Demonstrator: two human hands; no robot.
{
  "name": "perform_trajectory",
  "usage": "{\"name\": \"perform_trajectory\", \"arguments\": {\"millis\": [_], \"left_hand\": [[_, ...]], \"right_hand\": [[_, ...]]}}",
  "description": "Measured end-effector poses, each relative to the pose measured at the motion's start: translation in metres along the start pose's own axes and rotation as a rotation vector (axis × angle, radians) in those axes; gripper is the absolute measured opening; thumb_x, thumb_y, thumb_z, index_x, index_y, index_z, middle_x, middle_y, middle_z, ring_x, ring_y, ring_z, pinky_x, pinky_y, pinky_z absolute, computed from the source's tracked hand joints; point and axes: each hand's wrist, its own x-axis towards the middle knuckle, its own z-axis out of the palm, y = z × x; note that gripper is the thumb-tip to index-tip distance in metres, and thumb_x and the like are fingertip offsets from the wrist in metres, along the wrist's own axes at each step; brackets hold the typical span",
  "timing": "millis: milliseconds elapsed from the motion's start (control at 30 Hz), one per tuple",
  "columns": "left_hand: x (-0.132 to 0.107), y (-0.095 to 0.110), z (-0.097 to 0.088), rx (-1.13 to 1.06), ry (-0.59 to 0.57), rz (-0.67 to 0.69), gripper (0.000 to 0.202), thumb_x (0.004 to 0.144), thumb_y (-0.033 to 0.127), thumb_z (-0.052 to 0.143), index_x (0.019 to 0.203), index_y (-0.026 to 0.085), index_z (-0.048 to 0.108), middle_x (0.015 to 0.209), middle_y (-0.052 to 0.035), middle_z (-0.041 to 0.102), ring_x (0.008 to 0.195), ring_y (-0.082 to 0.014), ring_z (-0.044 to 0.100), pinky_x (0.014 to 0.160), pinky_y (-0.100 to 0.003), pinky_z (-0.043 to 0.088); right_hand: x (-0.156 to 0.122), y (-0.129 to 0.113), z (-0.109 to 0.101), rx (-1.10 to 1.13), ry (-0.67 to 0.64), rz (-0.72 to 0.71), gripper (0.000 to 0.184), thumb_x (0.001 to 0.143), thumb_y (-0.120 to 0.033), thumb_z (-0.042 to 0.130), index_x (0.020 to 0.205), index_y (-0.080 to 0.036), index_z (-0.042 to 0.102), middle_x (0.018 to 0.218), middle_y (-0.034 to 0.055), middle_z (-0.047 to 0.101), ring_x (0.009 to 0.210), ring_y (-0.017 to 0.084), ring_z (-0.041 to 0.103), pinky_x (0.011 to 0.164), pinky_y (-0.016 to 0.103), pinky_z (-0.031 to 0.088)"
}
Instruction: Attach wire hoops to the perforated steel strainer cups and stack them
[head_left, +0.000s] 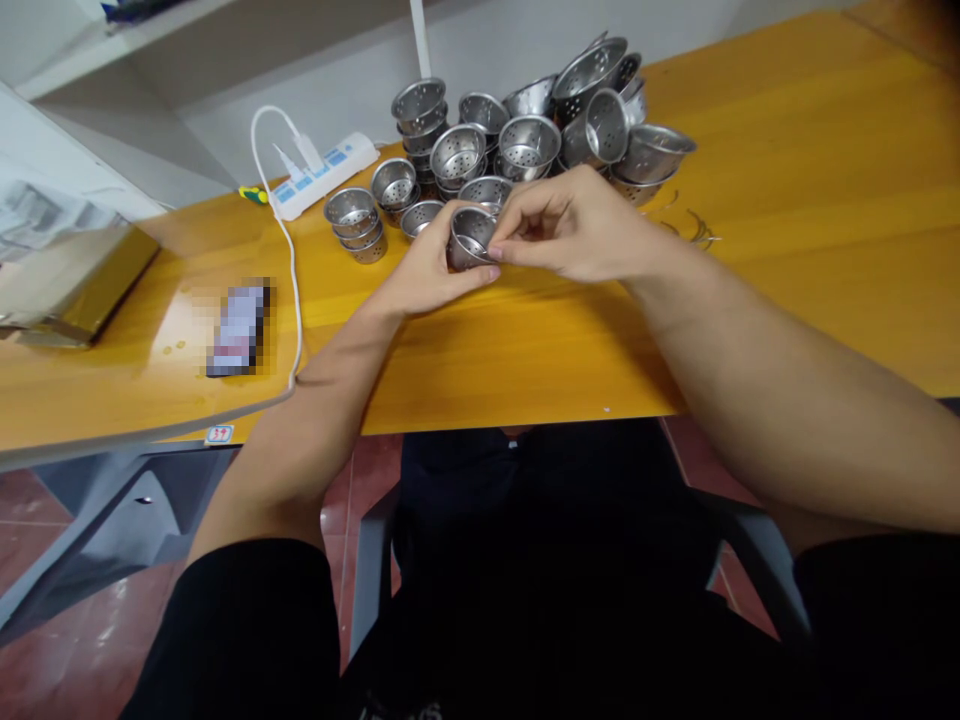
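My left hand [435, 265] is wrapped round a small perforated metal strainer cup [471, 236], thumb along its near side and mouth tilted toward me. At the cup's right rim, my right hand [559, 228] has thumb and forefinger pinched together. Whatever lies between those fingertips, if anything, is too small to make out. Just behind both hands stand several more strainer cups [529, 145], some stacked and some tipped on their sides. A few thin curved wires [697, 232] lie on the table to the right of my right wrist.
A white power strip [327, 176] with a cable lies at the back left, beside a yellow-green handled tool [253, 195]. Closer in is a blurred phone [238, 330]. A cardboard box [75, 290] sits at the far left of the yellow table [787, 180].
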Motion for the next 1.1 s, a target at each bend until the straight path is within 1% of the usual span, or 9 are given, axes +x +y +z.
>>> {"name": "perform_trajectory", "arguments": {"millis": [200,267,367,467,600,700,800,933,1100], "left_hand": [[0.000,-0.001,0.001,0.001,-0.007,0.005,0.119,0.093,0.116,0.085,0.167,0.024,0.065,0.150,-0.0142,0.075,0.144,-0.0425,0.078,0.136,-0.065,0.059],[-0.001,-0.001,0.002,-0.008,-0.011,-0.004,0.118,0.094,0.115,0.085,0.166,0.024,0.065,0.150,-0.0148,0.075,0.143,-0.0423,0.078,0.136,-0.064,0.059],[-0.001,0.000,0.003,-0.017,0.000,0.016,0.115,0.095,0.112,0.087,0.165,0.024,0.066,0.149,-0.0145,0.076,0.141,-0.0416,0.079,0.135,-0.064,0.061],[0.000,0.000,0.004,-0.009,0.022,0.027,0.115,0.095,0.113,0.087,0.165,0.025,0.065,0.149,-0.0132,0.075,0.142,-0.0416,0.080,0.133,-0.065,0.062],[0.000,-0.004,0.003,-0.010,0.083,0.010,0.115,0.095,0.114,0.085,0.169,0.029,0.061,0.155,-0.0129,0.072,0.147,-0.0419,0.078,0.134,-0.064,0.063],[0.000,-0.009,0.000,-0.017,0.127,0.024,0.116,0.097,0.113,0.084,0.172,0.029,0.057,0.157,-0.0145,0.071,0.147,-0.0420,0.078,0.133,-0.063,0.063],[0.000,-0.012,-0.002,-0.011,0.136,0.020,0.115,0.097,0.112,0.085,0.172,0.028,0.057,0.156,-0.0154,0.071,0.147,-0.0427,0.078,0.134,-0.065,0.062],[0.001,-0.010,-0.003,0.011,0.131,-0.019,0.120,0.093,0.118,0.082,0.171,0.030,0.057,0.154,-0.0131,0.071,0.146,-0.0430,0.078,0.135,-0.064,0.061],[0.001,-0.003,-0.001,0.017,0.116,-0.022,0.124,0.093,0.123,0.074,0.174,0.031,0.054,0.156,-0.0125,0.069,0.149,-0.0439,0.077,0.135,-0.068,0.060]], "right_hand": [[0.000,0.000,0.003,0.103,0.043,0.076,0.044,0.074,-0.066,0.124,0.089,-0.042,0.090,0.088,0.0035,0.078,0.092,0.033,0.064,0.089,0.056,0.061],[-0.001,0.001,0.003,0.106,0.045,0.082,0.046,0.071,-0.069,0.125,0.089,-0.045,0.090,0.088,0.0030,0.078,0.094,0.035,0.065,0.089,0.058,0.061],[-0.001,0.000,0.003,0.065,0.031,0.042,0.043,0.078,-0.075,0.121,0.092,-0.047,0.092,0.092,0.0034,0.080,0.098,0.037,0.069,0.090,0.059,0.063],[-0.002,0.001,0.001,-0.004,0.035,-0.021,0.039,0.088,-0.079,0.114,0.098,-0.047,0.094,0.107,0.0052,0.084,0.104,0.038,0.074,0.093,0.061,0.066],[-0.003,0.009,-0.002,-0.049,0.144,-0.046,0.046,0.089,-0.079,0.114,0.113,-0.044,0.097,0.133,0.0087,0.084,0.091,0.032,0.070,0.090,0.059,0.066],[-0.004,0.014,-0.003,-0.085,0.194,-0.052,0.048,0.091,-0.078,0.113,0.116,-0.041,0.096,0.134,0.0118,0.082,0.097,0.033,0.068,0.093,0.058,0.066],[-0.006,0.015,-0.002,-0.123,0.156,-0.057,0.044,0.096,-0.076,0.109,0.119,-0.041,0.096,0.134,0.0122,0.082,0.109,0.037,0.067,0.098,0.058,0.066],[-0.006,0.019,0.000,-0.141,0.138,-0.068,0.039,0.094,-0.070,0.110,0.119,-0.043,0.096,0.133,0.0120,0.080,0.120,0.041,0.066,0.106,0.060,0.065],[-0.005,0.025,0.002,-0.228,0.085,-0.112,0.036,0.102,-0.062,0.100,0.130,-0.040,0.098,0.147,0.0139,0.077,0.115,0.039,0.071,0.097,0.059,0.066]]}}
